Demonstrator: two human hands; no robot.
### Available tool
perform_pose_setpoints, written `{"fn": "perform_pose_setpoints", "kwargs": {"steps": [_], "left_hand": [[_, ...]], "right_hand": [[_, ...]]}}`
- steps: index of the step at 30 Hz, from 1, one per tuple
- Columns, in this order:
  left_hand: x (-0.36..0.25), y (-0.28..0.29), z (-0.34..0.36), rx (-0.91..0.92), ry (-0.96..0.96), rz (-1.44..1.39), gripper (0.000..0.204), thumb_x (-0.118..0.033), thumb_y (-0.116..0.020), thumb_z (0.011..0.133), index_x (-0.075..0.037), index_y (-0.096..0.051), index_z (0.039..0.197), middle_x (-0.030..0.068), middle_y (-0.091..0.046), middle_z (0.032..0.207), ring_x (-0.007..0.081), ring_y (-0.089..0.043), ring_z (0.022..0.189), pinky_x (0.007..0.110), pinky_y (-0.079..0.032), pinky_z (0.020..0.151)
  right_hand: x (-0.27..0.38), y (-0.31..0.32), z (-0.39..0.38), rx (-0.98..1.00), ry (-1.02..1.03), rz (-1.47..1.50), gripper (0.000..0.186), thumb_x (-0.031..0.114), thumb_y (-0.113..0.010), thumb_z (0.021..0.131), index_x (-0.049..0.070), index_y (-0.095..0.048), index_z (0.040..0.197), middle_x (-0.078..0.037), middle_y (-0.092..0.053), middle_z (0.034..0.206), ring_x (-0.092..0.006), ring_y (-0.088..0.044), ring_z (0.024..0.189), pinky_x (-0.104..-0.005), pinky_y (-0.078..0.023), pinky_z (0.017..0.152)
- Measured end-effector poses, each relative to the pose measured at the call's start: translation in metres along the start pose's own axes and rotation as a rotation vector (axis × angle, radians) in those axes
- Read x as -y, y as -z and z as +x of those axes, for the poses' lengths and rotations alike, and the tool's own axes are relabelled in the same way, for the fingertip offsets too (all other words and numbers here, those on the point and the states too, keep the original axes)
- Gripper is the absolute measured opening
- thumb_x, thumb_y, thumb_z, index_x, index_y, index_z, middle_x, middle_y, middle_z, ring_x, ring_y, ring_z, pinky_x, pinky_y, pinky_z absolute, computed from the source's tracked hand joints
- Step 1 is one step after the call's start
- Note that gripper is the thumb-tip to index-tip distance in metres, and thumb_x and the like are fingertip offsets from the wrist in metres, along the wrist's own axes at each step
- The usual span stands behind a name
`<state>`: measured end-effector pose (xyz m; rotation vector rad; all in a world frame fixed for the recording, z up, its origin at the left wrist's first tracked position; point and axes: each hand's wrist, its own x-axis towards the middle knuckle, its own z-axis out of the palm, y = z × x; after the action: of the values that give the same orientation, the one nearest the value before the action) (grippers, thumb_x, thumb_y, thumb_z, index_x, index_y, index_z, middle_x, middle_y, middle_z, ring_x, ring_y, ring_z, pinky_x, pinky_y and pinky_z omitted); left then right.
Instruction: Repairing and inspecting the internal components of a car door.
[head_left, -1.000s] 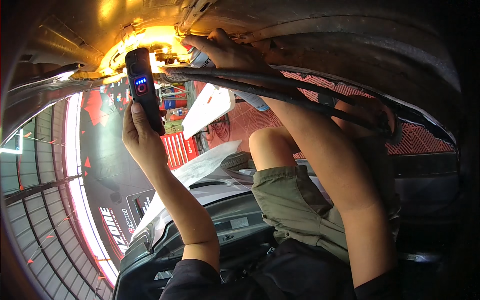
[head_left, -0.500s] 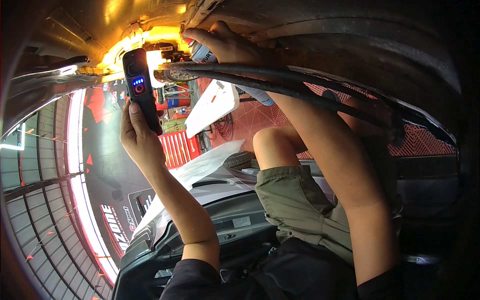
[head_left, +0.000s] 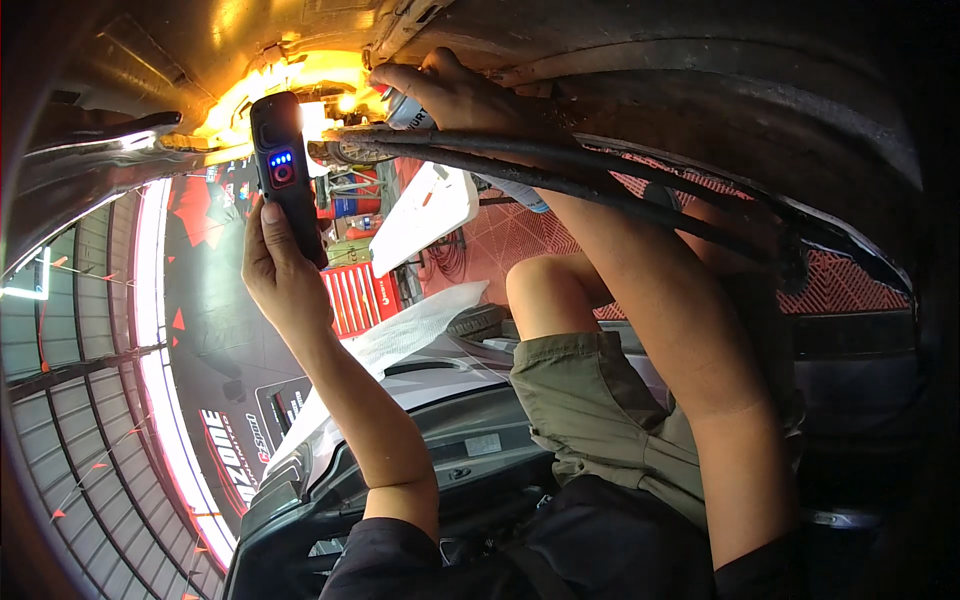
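Observation:
My left hand grips a black handheld device with several blue indicator lights, raised toward a brightly lit orange-yellow area in the dark metal recess. My right hand is wrapped around a silver-and-white spray can, with my thumb at its red top. Two long dark rods or hoses cross in front of the can and over my right forearm, hiding part of both. What lies inside the glowing area is hard to make out.
Curved dark panels arch overhead. Beyond are a white board or table, a red tool chest and a red grid floor. My bent knee and dark car bodywork fill the lower middle, with a slatted roof at left.
My right hand and the can rose slightly, then dipped a little. The device in my left hand shifted slightly left, then back right. Both grips are unchanged.

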<state>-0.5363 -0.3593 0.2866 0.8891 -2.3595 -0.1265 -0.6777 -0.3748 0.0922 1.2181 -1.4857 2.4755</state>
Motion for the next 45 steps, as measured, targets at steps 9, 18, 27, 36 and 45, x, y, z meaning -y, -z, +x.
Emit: {"fn": "perform_pose_setpoints", "kwargs": {"steps": [9,18,27,36,45], "left_hand": [[0.002,-0.002,-0.001,-0.010,-0.001,0.020,0.038,-0.037,-0.051,0.107,-0.002,-0.067,0.109,0.0026,-0.065,0.070,0.0045,-0.049,0.053,0.022,-0.036,0.047],[0.000,-0.006,-0.005,-0.090,-0.043,0.017,0.038,-0.036,-0.050,0.107,-0.003,-0.067,0.115,0.0024,-0.066,0.072,0.0037,-0.049,0.053,0.021,-0.035,0.047],[0.006,0.000,-0.005,-0.034,-0.014,0.047,0.039,-0.035,-0.047,0.108,-0.002,-0.066,0.118,0.0083,-0.074,0.096,0.0118,-0.067,0.070,0.022,-0.043,0.052],[0.002,-0.003,-0.008,-0.047,0.003,0.051,0.039,-0.035,-0.047,0.108,-0.002,-0.066,0.119,0.0087,-0.074,0.096,0.0127,-0.068,0.072,0.023,-0.044,0.053],[0.001,-0.001,-0.006,-0.051,-0.013,0.051,0.039,-0.035,-0.047,0.108,-0.001,-0.065,0.119,0.0089,-0.074,0.097,0.0128,-0.068,0.069,0.023,-0.045,0.053]], "right_hand": [[-0.016,0.000,-0.015,0.077,-0.014,-0.011,0.076,0.069,-0.064,0.085,0.023,-0.050,0.144,-0.022,-0.054,0.109,-0.0399,-0.059,0.111,-0.0491,-0.046,0.094],[-0.010,0.002,-0.016,0.115,-0.059,0.049,0.068,0.063,-0.065,0.088,0.026,-0.050,0.143,-0.022,-0.052,0.113,-0.0366,-0.059,0.106,-0.0488,-0.047,0.092],[-0.007,0.004,-0.013,0.100,-0.063,0.030,0.071,0.064,-0.067,0.085,0.027,-0.049,0.142,-0.025,-0.054,0.114,-0.0409,-0.062,0.104,-0.0501,-0.050,0.086],[-0.010,-0.003,-0.010,-0.055,0.108,-0.006,0.070,0.063,-0.064,0.087,0.020,-0.049,0.141,-0.025,-0.056,0.110,-0.0407,-0.061,0.100,-0.0489,-0.051,0.085],[-0.004,0.001,-0.010,0.038,0.070,-0.010,0.067,0.060,-0.064,0.089,0.019,-0.050,0.140,-0.025,-0.055,0.110,-0.0413,-0.063,0.103,-0.0483,-0.051,0.086]]}}
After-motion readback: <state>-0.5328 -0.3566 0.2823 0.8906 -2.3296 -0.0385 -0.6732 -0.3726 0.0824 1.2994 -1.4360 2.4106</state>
